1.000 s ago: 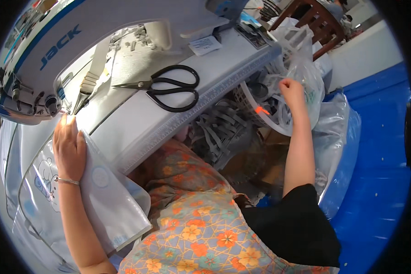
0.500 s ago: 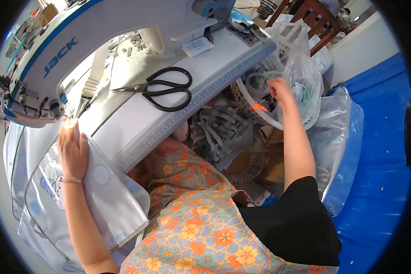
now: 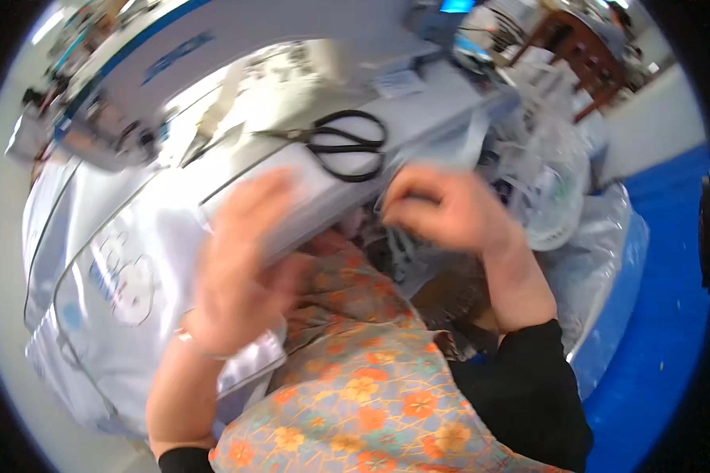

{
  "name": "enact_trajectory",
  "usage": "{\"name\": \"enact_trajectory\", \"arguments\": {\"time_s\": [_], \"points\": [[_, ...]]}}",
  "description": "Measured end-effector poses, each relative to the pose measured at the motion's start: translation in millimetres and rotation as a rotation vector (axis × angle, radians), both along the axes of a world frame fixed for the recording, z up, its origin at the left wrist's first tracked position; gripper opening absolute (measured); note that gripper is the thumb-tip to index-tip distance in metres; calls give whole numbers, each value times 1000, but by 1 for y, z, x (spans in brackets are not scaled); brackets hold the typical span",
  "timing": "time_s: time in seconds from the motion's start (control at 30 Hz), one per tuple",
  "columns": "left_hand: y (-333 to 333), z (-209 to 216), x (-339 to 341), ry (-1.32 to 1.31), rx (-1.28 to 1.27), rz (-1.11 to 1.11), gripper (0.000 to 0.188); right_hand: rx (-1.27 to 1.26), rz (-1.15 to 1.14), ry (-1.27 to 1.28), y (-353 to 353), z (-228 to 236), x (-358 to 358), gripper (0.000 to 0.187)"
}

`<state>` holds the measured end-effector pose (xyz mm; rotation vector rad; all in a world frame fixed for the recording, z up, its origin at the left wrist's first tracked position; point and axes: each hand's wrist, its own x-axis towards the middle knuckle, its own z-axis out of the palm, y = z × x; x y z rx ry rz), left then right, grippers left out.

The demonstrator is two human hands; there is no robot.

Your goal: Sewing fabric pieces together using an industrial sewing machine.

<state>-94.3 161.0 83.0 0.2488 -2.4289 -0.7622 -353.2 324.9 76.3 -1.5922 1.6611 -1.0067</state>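
Note:
My left hand (image 3: 241, 272) is raised off the white cloth piece (image 3: 146, 264), over the near edge of the sewing machine bed. Motion smears its fingers, so their pose is unclear. My right hand (image 3: 454, 209) is in front of the bed's right part, fingers curled in a pinch. A pale translucent piece (image 3: 472, 142) shows just beyond it; whether the fingers grip this is too blurred to tell. Black-handled scissors (image 3: 347, 146) lie on the bed between and beyond both hands. The cloth, with a printed cartoon animal and dark piping, drapes at the left below the machine head.
The white and blue sewing machine (image 3: 237, 47) spans the far side. Clear plastic bags (image 3: 548, 173) fill the right, beside a blue surface (image 3: 663, 260). A brown wooden chair (image 3: 584, 51) stands behind. Grey strips (image 3: 402, 256) hang or lie below my right hand.
My left hand has left the cloth near the needle and moved right, toward me. My right hand has come from the basket and bags leftward to the bed. The view has shifted.

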Motion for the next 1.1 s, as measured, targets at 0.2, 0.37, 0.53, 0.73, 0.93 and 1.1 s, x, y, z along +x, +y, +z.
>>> {"name": "enact_trajectory", "arguments": {"time_s": [0.2,0.37,0.53,0.73,0.93,1.1], "points": [[-40,42,52,-446,329,226,15,-57,46,-384,-103,18,83,13],[-34,43,89,-137,529,271,41,-116,552,22,-147,19,124,16],[-55,15,129,-212,579,478,17,-29,504,-168,-171,18,131,26],[-113,5,185,-257,208,879,12,244,258,-259,-220,-8,111,9],[-118,-13,110,-234,-650,844,22,243,81,-249,-267,-34,131,17],[-114,-54,53,-184,-415,560,16,36,-17,133,-289,-64,138,22]]}}
